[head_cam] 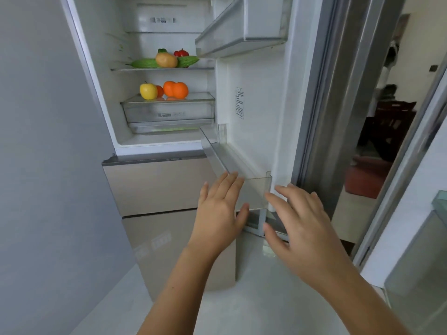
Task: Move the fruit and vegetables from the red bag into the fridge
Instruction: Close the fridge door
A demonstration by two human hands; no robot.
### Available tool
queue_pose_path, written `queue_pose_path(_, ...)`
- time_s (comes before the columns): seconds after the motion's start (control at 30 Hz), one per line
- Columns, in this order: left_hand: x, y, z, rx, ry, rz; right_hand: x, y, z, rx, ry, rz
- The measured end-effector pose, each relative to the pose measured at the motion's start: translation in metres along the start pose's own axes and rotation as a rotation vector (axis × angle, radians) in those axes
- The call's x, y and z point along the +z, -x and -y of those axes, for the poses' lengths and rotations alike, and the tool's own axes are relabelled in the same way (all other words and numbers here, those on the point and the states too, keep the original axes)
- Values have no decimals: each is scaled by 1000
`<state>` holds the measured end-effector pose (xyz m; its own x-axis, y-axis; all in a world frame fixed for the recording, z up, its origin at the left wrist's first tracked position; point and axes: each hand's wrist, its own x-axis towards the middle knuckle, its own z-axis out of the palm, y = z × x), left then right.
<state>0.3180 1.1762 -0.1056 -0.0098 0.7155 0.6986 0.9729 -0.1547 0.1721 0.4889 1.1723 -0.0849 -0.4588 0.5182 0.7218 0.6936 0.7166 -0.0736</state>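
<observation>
The fridge stands open ahead. On its upper glass shelf (121, 69) lie a long green bitter gourd (145, 63), a tan potato (166, 60), a green pepper (162, 50) and a red pepper (181, 52). One shelf down sit a yellow apple (148, 91) and oranges (176, 89). My left hand (217, 213) and my right hand (302, 221) are both empty with fingers spread, at the lower clear door bin (254, 189) of the open fridge door (261, 105). The left fingertips are at the bin's rim. The red bag is not in view.
A clear crisper drawer (169, 113) sits under the fruit shelf. Two beige lower drawers (157, 184) are closed. An upper door bin (242, 27) juts out overhead. A grey wall (36, 141) bounds the left. A sliding glass door frame (350, 93) stands to the right.
</observation>
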Motion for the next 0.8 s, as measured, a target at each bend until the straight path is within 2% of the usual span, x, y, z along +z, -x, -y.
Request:
queue_pose_path(0.27, -42, 21, 56, -181, -57, 93, 24, -14, 65, -90, -100, 21)
queue_pose_path(0.57, -104, 72, 96, -241, -254, -79, 55, -33, 127, -174, -194, 10)
queue_pose_path(0.8, -130, 105, 122, -236, -305, -145, 77, -48, 157, -179, -231, 18)
